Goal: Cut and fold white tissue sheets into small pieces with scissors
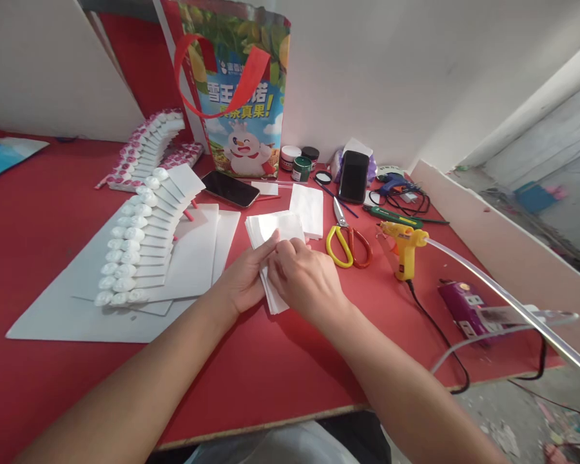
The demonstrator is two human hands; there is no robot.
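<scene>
Over the red table, a stack of thin white paper sheets (pixel 275 298) is in my hands, its edges slightly fanned. My left hand (pixel 246 274) grips the stack from the left, thumb lying on top. Curled over the sheets, my right hand (pixel 304 274) pinches at the paper near the left thumb; its fingertips are partly hidden. Just behind the hands lies a second white paper pile (pixel 307 209). To the right are scissors (pixel 341 222) with one yellow and one red handle. A yellow glue gun (pixel 406 248) with a long clear glue stick stands farther right.
White rolled flowers (pixel 130 245) form a curved row on white boards (pixel 58 309) at left. A pink-and-white flower row (pixel 140 148) sits behind. At the back are a printed bag (pixel 244 90), a phone (pixel 229 189), paint jars (pixel 301 169), another dark phone (pixel 353 177) and a green-handled tool (pixel 394 218).
</scene>
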